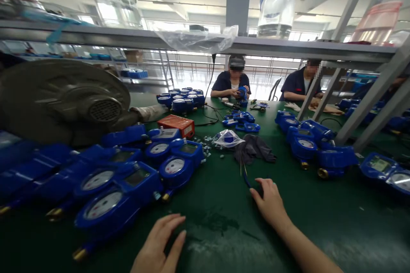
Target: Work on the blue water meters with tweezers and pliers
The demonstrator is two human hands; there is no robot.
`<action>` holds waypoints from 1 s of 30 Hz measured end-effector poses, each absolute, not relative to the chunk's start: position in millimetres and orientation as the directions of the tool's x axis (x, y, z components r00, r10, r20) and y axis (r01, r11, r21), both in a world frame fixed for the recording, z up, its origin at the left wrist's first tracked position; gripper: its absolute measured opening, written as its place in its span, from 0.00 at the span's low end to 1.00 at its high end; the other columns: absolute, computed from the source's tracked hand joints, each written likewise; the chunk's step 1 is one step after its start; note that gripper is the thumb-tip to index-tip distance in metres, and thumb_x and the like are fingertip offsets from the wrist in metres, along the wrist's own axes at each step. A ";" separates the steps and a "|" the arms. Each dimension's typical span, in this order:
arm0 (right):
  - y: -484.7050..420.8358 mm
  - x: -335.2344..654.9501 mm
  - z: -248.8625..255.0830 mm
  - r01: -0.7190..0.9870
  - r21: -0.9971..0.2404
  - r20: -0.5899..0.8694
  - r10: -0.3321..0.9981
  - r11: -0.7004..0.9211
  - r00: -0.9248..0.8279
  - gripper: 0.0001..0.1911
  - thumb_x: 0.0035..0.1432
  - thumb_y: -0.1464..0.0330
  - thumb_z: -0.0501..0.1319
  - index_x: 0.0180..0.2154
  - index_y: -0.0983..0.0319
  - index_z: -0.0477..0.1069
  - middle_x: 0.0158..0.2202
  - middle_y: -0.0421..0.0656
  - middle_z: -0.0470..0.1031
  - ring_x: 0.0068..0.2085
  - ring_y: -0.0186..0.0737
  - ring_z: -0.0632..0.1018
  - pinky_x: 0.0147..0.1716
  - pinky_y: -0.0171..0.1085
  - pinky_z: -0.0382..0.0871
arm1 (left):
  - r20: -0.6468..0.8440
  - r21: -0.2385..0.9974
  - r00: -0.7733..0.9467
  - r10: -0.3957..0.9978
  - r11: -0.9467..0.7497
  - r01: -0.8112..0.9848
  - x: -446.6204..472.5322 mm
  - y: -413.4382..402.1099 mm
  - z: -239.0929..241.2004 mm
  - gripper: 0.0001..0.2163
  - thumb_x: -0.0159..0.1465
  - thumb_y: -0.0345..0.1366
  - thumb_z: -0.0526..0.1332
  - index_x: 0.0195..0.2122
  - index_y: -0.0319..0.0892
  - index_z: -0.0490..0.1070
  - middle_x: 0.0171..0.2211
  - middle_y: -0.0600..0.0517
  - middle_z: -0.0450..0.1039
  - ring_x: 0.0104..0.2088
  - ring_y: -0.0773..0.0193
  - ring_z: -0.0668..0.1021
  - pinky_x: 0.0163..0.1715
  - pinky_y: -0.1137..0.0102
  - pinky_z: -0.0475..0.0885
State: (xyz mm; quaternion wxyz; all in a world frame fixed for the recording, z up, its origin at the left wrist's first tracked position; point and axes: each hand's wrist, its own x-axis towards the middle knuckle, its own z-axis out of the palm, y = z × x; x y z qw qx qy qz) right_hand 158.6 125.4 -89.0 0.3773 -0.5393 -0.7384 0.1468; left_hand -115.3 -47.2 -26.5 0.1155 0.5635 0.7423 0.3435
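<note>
My left hand [160, 243] hovers over the near part of the green table, thumb and fingers apart with nothing between them. To its left lie blue water meters [109, 207] with round white dials, small display windows and brass pipe ends. My right hand [270, 202] is at the right of centre, its fingers spread and curved, holding nothing. Just beyond its thumb lies a thin dark blue piece [246, 179] with fine yellowish strands; whether the thumb touches it I cannot tell. Behind that are a crumpled dark grey cloth [256, 149] and a clear plastic bag [228, 138] with something blue inside.
A large dark blower [64, 98] stands at the left, near an orange-red box [177, 126] and scattered small metal parts [205, 147]. More blue meters [304, 143] line the right side, by slanted metal posts [374, 98]. An overhead shelf [250, 45] carries bottles. Two people sit opposite.
</note>
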 end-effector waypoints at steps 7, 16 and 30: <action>121.6 131.6 -94.2 0.833 -0.418 0.350 0.911 0.362 -0.221 0.18 0.58 0.69 0.50 0.48 0.62 0.70 0.44 0.53 0.71 0.45 0.55 0.68 0.42 0.50 0.61 | 0.654 0.057 -0.150 0.741 0.150 0.987 -137.1 13.2 27.6 0.24 0.62 0.44 0.53 0.55 0.35 0.63 0.55 0.37 0.61 0.59 0.49 0.61 0.59 0.57 0.57; 126.6 154.1 -77.9 0.913 -0.328 0.261 0.952 0.243 -0.159 0.18 0.59 0.65 0.50 0.48 0.62 0.70 0.46 0.52 0.72 0.48 0.53 0.69 0.44 0.49 0.62 | 0.463 -0.134 -0.294 0.836 0.394 0.909 -142.7 84.4 38.5 0.41 0.51 0.56 0.60 0.59 0.30 0.59 0.48 0.27 0.69 0.50 0.32 0.69 0.55 0.38 0.29; 139.4 156.6 -77.2 0.909 -0.299 0.302 0.933 0.289 -0.197 0.20 0.62 0.68 0.47 0.52 0.64 0.67 0.55 0.50 0.67 0.56 0.48 0.66 0.55 0.45 0.58 | 0.350 -0.003 0.057 0.935 -0.060 0.998 -130.1 41.8 41.0 0.37 0.55 0.46 0.60 0.63 0.42 0.47 0.52 0.39 0.66 0.51 0.47 0.68 0.47 0.59 0.67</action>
